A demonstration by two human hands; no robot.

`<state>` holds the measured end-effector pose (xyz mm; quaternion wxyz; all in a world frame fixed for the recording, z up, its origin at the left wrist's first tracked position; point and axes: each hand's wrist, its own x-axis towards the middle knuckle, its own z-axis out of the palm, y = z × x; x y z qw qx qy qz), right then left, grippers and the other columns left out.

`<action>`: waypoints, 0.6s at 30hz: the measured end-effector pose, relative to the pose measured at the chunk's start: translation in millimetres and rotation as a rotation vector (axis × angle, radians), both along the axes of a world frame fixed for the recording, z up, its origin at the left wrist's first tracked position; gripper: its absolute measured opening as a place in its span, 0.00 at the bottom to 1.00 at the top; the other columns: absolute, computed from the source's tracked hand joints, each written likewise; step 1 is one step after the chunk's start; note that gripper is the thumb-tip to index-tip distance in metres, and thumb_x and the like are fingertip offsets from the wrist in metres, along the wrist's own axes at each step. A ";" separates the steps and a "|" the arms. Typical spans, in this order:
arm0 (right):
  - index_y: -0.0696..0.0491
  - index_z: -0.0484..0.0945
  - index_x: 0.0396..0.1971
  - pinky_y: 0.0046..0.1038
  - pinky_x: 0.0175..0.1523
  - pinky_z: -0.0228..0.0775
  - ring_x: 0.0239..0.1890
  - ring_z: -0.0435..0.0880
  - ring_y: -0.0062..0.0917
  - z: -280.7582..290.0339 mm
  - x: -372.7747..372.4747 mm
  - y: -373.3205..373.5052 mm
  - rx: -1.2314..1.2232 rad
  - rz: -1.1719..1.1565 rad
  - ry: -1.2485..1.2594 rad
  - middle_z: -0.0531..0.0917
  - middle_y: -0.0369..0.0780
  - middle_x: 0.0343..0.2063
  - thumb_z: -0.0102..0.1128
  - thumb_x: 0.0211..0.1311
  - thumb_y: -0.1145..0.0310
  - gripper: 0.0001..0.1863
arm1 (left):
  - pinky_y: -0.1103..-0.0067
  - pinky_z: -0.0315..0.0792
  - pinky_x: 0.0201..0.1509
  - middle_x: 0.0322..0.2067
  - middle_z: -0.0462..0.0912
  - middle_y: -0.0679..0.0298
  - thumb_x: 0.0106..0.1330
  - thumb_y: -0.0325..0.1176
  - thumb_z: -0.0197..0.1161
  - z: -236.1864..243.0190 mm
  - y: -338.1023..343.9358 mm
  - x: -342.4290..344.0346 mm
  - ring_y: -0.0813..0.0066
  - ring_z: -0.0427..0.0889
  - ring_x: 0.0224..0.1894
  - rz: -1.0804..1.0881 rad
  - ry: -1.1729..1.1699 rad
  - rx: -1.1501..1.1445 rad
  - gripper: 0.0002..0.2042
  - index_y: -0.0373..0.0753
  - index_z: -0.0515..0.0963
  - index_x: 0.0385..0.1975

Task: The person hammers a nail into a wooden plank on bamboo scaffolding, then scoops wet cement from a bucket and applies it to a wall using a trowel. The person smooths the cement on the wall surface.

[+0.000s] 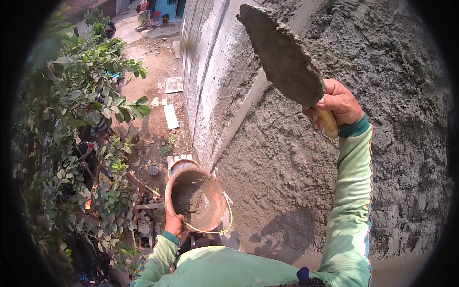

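My right hand is closed round the wooden handle of a trowel, its blade coated in grey mortar and raised over the rough plastered wall on the right. At the lower middle, my left hand grips a worn orange bucket by its side, with some wet grey mortar inside. A thin yellow loop handle hangs from the bucket. Another round container shows just beyond it, partly hidden.
Leafy branches fill the left side. Far below lie a dirt path with pale boards and a small metal pot. A smoother diagonal band crosses the wall. A partly hidden person is among the leaves.
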<state>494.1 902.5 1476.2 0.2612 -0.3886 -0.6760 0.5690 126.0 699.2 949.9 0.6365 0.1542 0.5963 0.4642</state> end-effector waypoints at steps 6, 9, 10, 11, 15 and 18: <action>0.50 0.76 0.37 0.14 0.19 0.68 0.17 0.73 0.08 58.2 134.8 24.7 0.378 -0.873 0.047 0.77 0.30 0.24 0.55 0.78 0.56 0.13 | 0.63 0.78 0.31 0.35 0.72 0.58 0.50 0.16 0.55 5.1 -8.3 -3.1 0.61 0.78 0.35 0.055 0.054 -0.093 0.40 0.44 0.59 0.69; 0.49 0.74 0.35 0.14 0.19 0.66 0.17 0.72 0.08 15.0 89.3 -46.2 0.438 -0.892 -0.091 0.75 0.28 0.22 0.54 0.78 0.55 0.14 | 0.64 0.77 0.30 0.38 0.74 0.56 0.51 0.17 0.56 8.0 -17.5 -13.4 0.61 0.78 0.35 0.142 0.048 -0.166 0.38 0.43 0.62 0.68; 0.50 0.75 0.36 0.19 0.25 0.67 0.21 0.74 0.16 -3.9 81.2 -66.1 0.375 -0.880 -0.244 0.77 0.32 0.25 0.55 0.76 0.55 0.14 | 0.65 0.76 0.28 0.37 0.74 0.55 0.51 0.18 0.56 21.7 -8.8 -5.0 0.61 0.79 0.32 0.079 0.028 -0.289 0.39 0.43 0.63 0.69; 0.52 0.76 0.37 0.25 0.30 0.69 0.26 0.76 0.23 -41.3 76.8 -80.9 0.282 -0.821 -0.451 0.79 0.36 0.27 0.56 0.73 0.54 0.15 | 0.66 0.76 0.28 0.36 0.75 0.54 0.51 0.18 0.57 34.7 -2.6 3.9 0.62 0.78 0.28 0.065 0.065 -0.320 0.39 0.42 0.62 0.70; 0.60 0.79 0.43 0.48 0.51 0.74 0.44 0.84 0.54 -230.1 52.2 -139.7 0.175 -0.377 -1.259 0.86 0.53 0.36 0.60 0.64 0.52 0.23 | 0.69 0.80 0.39 0.58 0.71 0.48 0.47 0.12 0.57 25.1 25.8 51.7 0.56 0.79 0.48 -0.207 0.062 -0.076 0.52 0.41 0.44 0.78; 0.56 0.82 0.41 0.44 0.47 0.80 0.40 0.88 0.47 -359.4 25.9 -170.4 0.345 -0.280 -1.506 0.87 0.47 0.36 0.60 0.63 0.61 0.14 | 0.72 0.78 0.36 0.66 0.69 0.47 0.50 0.12 0.58 39.0 33.2 81.8 0.60 0.81 0.43 -0.358 0.059 0.047 0.54 0.42 0.40 0.80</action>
